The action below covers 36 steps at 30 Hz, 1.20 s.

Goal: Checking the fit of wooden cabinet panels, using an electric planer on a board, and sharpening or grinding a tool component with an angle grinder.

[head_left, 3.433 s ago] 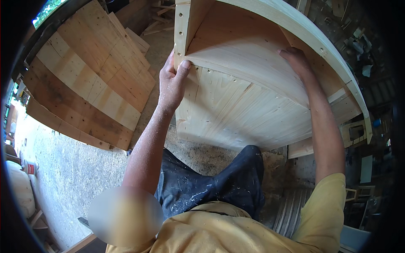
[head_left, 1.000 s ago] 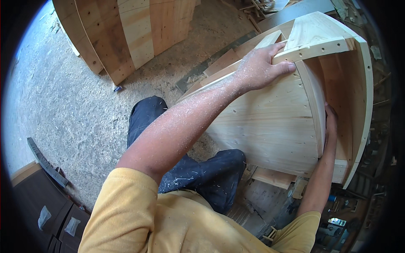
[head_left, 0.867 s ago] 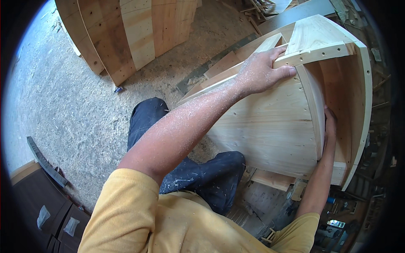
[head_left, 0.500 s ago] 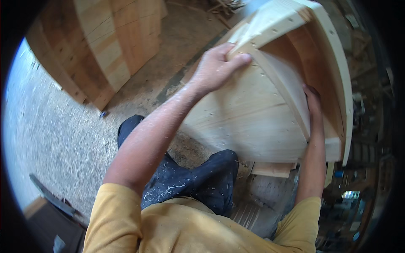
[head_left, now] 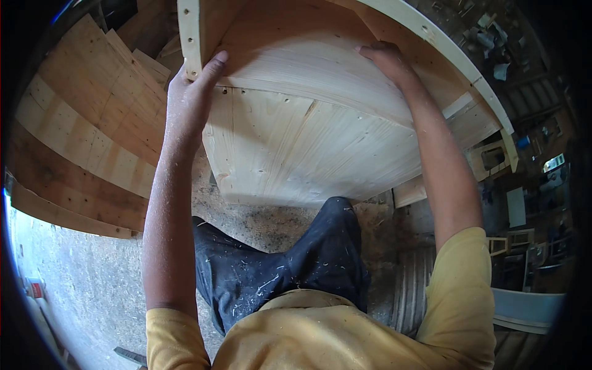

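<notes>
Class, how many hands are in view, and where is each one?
2: the left hand is at the corner post of the wooden unit; the right hand is inside the unit's opening.

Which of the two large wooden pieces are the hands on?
The pale wooden structure in front of the person: left hand at its drilled edge strip, right hand inside it. Neither hand is on the striped, curved panel at left.

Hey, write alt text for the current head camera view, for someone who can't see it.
A person's left hand grips the left edge of a large, hollow pale-wood piece, while the right hand reaches inside it. The person wears a yellow shirt and dark trousers flecked with pale bits; a planked wooden panel is at left.
</notes>
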Each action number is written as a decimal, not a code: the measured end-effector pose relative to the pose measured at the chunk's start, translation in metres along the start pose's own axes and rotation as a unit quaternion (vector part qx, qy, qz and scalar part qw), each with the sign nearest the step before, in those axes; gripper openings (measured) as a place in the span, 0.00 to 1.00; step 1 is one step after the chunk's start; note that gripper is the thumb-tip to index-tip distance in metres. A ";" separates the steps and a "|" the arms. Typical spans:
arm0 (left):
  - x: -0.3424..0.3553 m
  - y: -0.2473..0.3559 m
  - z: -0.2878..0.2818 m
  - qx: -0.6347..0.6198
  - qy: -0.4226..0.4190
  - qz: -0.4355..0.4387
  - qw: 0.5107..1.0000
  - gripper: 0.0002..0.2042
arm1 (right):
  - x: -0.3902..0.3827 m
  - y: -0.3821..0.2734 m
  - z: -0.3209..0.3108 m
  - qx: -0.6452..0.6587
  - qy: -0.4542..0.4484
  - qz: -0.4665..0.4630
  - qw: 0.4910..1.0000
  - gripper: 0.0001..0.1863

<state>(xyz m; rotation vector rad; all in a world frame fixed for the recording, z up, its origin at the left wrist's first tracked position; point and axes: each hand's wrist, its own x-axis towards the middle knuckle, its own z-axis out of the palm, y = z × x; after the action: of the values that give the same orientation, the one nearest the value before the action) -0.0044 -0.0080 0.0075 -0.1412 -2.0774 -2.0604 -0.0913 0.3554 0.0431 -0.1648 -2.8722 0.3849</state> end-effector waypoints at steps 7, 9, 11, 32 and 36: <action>0.003 -0.005 0.001 -0.021 0.032 0.006 0.999 0.24 | -0.014 -0.014 -0.002 0.010 0.027 0.014 0.999 0.29; 0.000 -0.001 0.000 -0.036 0.015 0.000 0.999 0.25 | -0.015 -0.018 -0.003 -0.001 0.013 0.008 1.000 0.29; -0.002 0.000 0.001 -0.047 0.012 0.005 0.999 0.26 | -0.014 -0.016 0.002 -0.001 0.036 0.010 0.999 0.30; 0.010 -0.014 -0.005 -0.070 0.012 0.006 0.997 0.21 | -0.021 -0.018 -0.003 -0.020 0.040 0.012 0.999 0.34; 0.008 -0.013 -0.007 -0.059 0.017 0.008 0.998 0.22 | -0.026 -0.023 -0.005 -0.004 0.042 -0.003 0.999 0.35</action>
<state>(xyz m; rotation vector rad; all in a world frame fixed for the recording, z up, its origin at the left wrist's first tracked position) -0.0146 -0.0161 -0.0029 -0.1404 -1.9300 -2.1609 -0.0668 0.3313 0.0483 -0.1686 -2.7921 0.3565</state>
